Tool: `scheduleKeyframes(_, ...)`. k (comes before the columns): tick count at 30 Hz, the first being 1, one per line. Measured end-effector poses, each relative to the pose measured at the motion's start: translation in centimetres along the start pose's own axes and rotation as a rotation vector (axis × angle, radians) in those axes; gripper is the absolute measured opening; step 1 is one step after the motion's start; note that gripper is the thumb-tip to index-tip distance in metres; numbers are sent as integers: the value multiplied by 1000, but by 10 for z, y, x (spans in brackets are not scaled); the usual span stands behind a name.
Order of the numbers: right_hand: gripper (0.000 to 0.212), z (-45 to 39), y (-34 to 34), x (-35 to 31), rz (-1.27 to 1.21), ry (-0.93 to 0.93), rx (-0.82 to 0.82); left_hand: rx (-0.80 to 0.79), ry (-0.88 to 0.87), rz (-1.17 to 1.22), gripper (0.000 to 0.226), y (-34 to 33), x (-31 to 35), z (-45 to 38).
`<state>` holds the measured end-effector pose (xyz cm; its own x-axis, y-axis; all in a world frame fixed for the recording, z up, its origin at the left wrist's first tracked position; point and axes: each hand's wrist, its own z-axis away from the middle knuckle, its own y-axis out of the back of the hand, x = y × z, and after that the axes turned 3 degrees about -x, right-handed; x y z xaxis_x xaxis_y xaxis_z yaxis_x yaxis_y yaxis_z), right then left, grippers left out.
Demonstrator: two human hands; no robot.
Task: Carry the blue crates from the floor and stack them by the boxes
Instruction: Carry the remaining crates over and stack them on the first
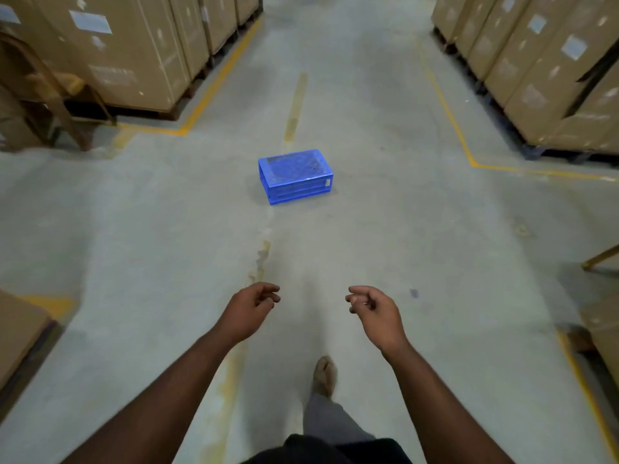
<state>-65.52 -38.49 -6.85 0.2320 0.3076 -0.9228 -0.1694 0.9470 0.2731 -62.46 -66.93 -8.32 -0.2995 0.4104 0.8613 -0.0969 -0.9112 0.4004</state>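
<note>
- One blue crate (295, 175) sits on the floor (402, 229), well ahead of both hands, between the two rows of boxes (134, 61).
- Left hand (249, 308) and right hand (375, 311) hang loosely curled, holding nothing.
- Best approach, I judge: walk up square to the crate, crouch, grip both short ends evenly.
</note>
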Motion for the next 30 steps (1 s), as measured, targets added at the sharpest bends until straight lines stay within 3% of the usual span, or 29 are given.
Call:
scheduleKeyframes(5,24,-192,9,-35,-47,2,-37,35,-62,-45,28,26,37,-180)
scheduleKeyframes(15,18,-514,30,-172,54,18,-172,140,18,108,28,99,129,-458)
scheduleKeyframes(22,13,-761,-23,-203,142,13,-268,210,109,225,23,131,114,-681)
scheduleKeyframes(30,9,-1094,-79,-204,268,-101,-349,239,120,37,30,204,95,-998)
